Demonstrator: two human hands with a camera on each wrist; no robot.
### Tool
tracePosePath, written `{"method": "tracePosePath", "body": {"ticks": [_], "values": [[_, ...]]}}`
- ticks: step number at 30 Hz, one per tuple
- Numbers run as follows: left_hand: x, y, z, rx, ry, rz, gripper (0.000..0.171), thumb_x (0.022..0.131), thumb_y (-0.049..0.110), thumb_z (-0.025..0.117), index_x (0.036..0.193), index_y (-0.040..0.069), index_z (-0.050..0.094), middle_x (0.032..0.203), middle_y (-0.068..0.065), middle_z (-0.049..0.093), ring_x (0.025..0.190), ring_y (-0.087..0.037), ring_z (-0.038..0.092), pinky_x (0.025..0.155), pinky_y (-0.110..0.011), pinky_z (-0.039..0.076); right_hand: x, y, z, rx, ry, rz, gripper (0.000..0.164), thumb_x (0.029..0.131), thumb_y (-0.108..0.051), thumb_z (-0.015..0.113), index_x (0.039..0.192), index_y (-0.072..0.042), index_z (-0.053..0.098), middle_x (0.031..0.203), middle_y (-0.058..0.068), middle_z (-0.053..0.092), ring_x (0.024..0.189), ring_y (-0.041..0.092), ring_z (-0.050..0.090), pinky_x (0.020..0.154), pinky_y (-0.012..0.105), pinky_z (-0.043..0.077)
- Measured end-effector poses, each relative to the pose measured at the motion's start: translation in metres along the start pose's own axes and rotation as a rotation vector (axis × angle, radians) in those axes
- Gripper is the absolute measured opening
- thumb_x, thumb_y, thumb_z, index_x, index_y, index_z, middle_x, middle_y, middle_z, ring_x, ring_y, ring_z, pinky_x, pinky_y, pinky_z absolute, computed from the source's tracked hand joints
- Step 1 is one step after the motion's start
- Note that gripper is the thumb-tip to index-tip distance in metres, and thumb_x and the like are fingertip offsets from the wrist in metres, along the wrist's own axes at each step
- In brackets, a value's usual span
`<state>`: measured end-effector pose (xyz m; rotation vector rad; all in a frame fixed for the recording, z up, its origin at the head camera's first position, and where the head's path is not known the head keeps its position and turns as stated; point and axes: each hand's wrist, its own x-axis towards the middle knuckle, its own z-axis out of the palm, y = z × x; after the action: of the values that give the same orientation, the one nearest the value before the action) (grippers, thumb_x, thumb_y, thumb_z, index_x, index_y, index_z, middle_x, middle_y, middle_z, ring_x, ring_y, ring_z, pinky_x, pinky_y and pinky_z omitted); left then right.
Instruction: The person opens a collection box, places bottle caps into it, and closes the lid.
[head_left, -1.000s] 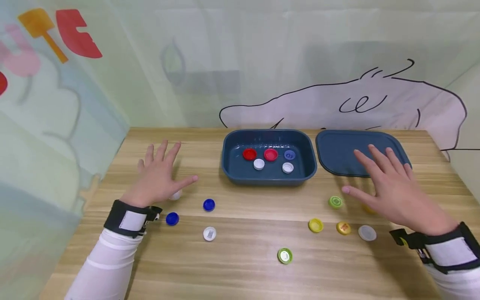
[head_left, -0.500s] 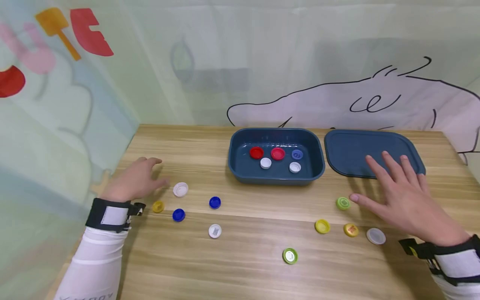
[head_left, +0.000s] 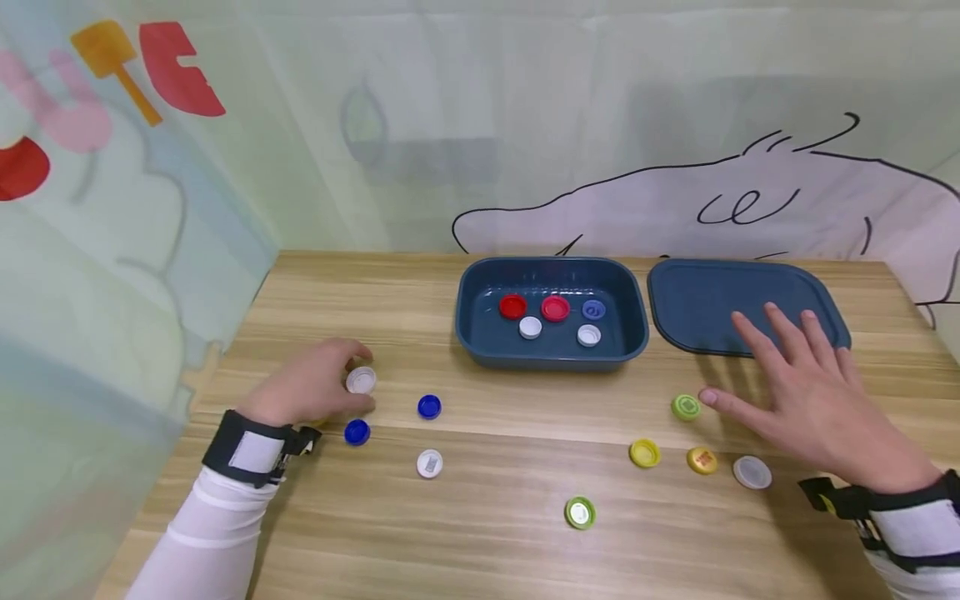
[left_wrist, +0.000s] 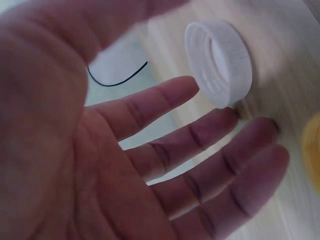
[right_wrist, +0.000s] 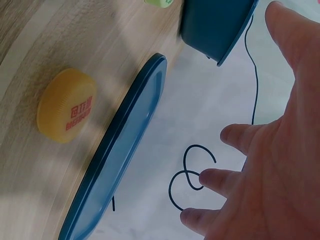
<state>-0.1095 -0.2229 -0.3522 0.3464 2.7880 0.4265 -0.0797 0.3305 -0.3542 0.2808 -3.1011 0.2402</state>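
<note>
My left hand [head_left: 307, 387] is low over the left of the table, thumb and fingers parted around a white bottle cap [head_left: 362, 380]. In the left wrist view the white cap [left_wrist: 220, 62] lies hollow side up by the fingertips [left_wrist: 182, 90], which look close to its rim; whether they touch it I cannot tell. A yellow cap [left_wrist: 312, 150] sits beside, mostly hidden under the hand from the head view. My right hand [head_left: 817, 400] hovers spread on the right, holding nothing, over another yellow cap [right_wrist: 67, 105] and near a green cap [head_left: 686, 407].
A dark blue bin [head_left: 551, 362] at the back holds several red, white and blue caps. Its flat lid [head_left: 690, 304] lies to the right. Blue caps [head_left: 429, 407], a white cap [head_left: 430, 463], a green-rimmed cap [head_left: 580, 512] and yellow caps [head_left: 644, 453] are scattered about.
My left hand first drew back leftward, exposing the white and yellow caps, then came down and right around the white cap. The view shifted slightly; my right hand stays spread.
</note>
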Motion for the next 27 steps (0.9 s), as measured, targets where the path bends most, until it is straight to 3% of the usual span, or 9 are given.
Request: {"method": "tracePosePath", "body": {"ticks": [6, 10, 14, 22, 27], "values": [[0.004, 0.006, 0.001, 0.016, 0.004, 0.025, 0.027, 0.08, 0.022, 0.076, 0.103, 0.012, 0.066, 0.09, -0.002, 0.065, 0.078, -0.017, 0.057, 0.071, -0.032, 0.049, -0.001, -0.001, -0.001, 0.005, 0.003, 0.004, 0.107, 0.082, -0.068, 0.063, 0.16, -0.021, 0.007, 0.164, 0.023, -0.004, 0.146, 0.049, -0.019, 0.107, 0.078, -0.01], [0.007, 0.011, -0.005, 0.005, 0.026, 0.029, 0.026, 0.082, 0.021, 0.073, 0.105, 0.011, 0.064, 0.092, -0.004, 0.064, 0.079, -0.019, 0.056, 0.071, -0.032, 0.048, -0.002, -0.001, -0.001, 0.009, -0.001, 0.008, 0.106, 0.083, -0.068, 0.063, 0.16, -0.021, 0.007, 0.164, 0.022, -0.006, 0.146, 0.049, -0.02, 0.107, 0.078, -0.009], [0.012, 0.023, -0.017, 0.031, 0.094, 0.092, 0.03, 0.084, 0.024, 0.072, 0.109, 0.01, 0.064, 0.096, -0.005, 0.063, 0.082, -0.02, 0.057, 0.073, -0.033, 0.05, -0.002, 0.0, -0.001, 0.013, 0.001, 0.005, 0.106, 0.083, -0.067, 0.063, 0.16, -0.02, 0.007, 0.164, 0.022, -0.005, 0.146, 0.05, -0.019, 0.106, 0.078, -0.009], [0.034, 0.068, -0.039, 0.093, 0.222, 0.171, 0.038, 0.083, 0.03, 0.071, 0.117, 0.013, 0.063, 0.108, -0.002, 0.062, 0.095, -0.02, 0.06, 0.086, -0.038, 0.052, -0.002, -0.001, -0.001, 0.0, -0.001, 0.005, 0.107, 0.082, -0.069, 0.063, 0.16, -0.02, 0.007, 0.164, 0.022, -0.005, 0.145, 0.051, -0.018, 0.106, 0.078, -0.01], [0.053, 0.098, -0.042, 0.123, 0.241, 0.222, 0.037, 0.084, 0.03, 0.072, 0.116, 0.014, 0.064, 0.111, -0.002, 0.065, 0.097, -0.02, 0.06, 0.089, -0.037, 0.053, -0.002, -0.001, 0.0, 0.002, 0.005, 0.004, 0.107, 0.082, -0.069, 0.063, 0.16, -0.021, 0.008, 0.164, 0.022, -0.004, 0.146, 0.051, -0.017, 0.106, 0.078, -0.008]]}}
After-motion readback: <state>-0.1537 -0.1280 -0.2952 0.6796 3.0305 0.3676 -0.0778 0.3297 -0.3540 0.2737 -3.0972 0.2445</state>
